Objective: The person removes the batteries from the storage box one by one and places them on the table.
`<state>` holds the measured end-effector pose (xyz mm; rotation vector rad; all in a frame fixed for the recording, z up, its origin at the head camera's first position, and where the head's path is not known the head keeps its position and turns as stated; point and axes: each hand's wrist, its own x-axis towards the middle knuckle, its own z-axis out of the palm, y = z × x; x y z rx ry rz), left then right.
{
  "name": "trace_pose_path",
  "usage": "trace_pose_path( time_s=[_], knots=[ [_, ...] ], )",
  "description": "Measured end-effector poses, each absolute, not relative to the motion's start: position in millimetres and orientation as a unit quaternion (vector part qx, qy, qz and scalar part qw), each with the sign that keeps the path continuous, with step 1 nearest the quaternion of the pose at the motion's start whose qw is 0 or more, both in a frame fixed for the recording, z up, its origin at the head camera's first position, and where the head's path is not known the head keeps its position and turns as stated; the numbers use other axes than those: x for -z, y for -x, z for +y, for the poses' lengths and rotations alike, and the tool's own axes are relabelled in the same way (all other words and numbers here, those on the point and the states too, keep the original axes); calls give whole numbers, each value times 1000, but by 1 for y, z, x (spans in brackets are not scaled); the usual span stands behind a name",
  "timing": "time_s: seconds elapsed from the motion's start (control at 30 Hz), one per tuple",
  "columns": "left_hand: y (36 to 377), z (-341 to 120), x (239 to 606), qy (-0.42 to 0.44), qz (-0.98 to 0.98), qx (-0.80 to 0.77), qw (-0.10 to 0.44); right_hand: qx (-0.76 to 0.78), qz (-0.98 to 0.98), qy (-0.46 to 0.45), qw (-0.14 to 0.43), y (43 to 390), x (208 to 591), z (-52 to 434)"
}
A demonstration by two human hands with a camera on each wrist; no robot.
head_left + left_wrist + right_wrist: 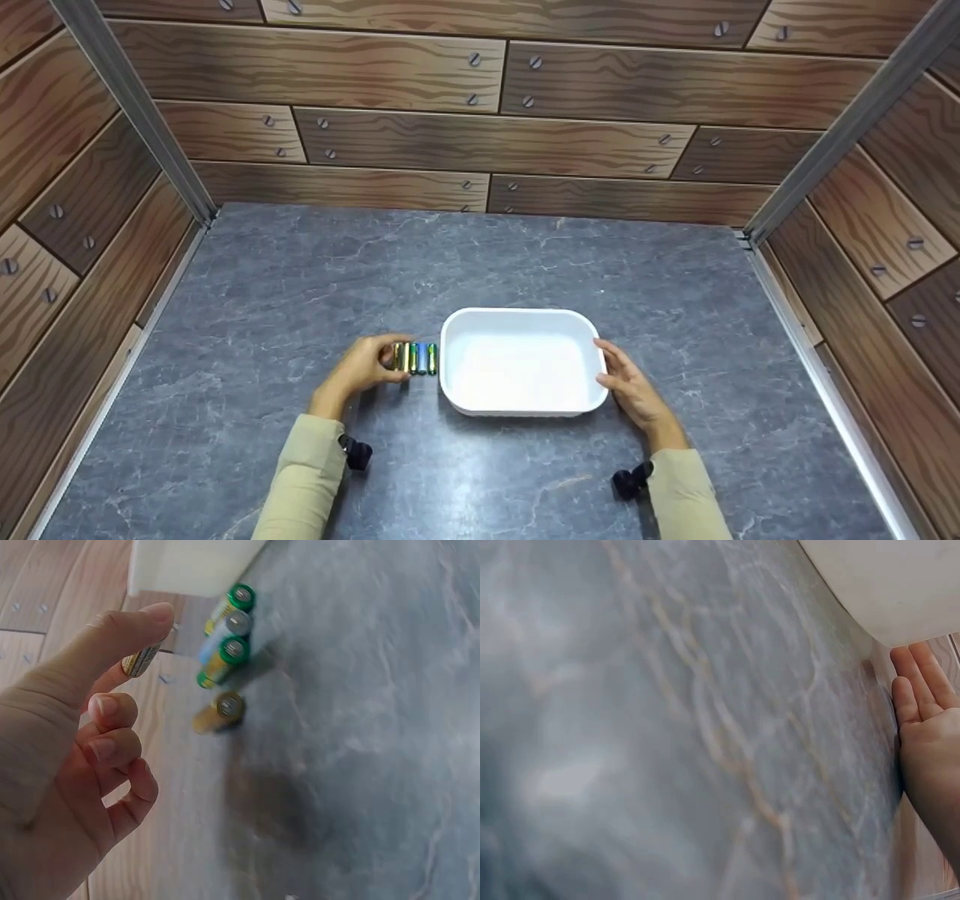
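My left hand [365, 367] pinches one small gold-labelled cylindrical battery [140, 660] beside the row of batteries [417, 358] lying left of the white rectangular plastic tray [480, 330], while my right hand [628, 384], fingers relaxed and straight, rests against the tray's right side.

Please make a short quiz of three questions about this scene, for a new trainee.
1. True or false: the white tray holds batteries.
2. What does the left hand pinch? A) one battery B) the tray C) nothing
3. Fill in: the row of batteries lies on the table, at the tray's ____ side, seen from the head camera.

Key:
1. False; it is empty.
2. A.
3. Left. The right hand, fingers straight, is at the tray's right edge.
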<state>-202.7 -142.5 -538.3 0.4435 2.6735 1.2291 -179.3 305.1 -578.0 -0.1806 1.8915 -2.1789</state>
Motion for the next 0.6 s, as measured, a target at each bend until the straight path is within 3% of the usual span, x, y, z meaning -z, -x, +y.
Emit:
trace_pose_path(
  time_s=[0.6],
  knots=[
    [213, -143, 554, -99, 912, -383, 110, 744, 652, 67, 131, 179, 579, 307]
  ],
)
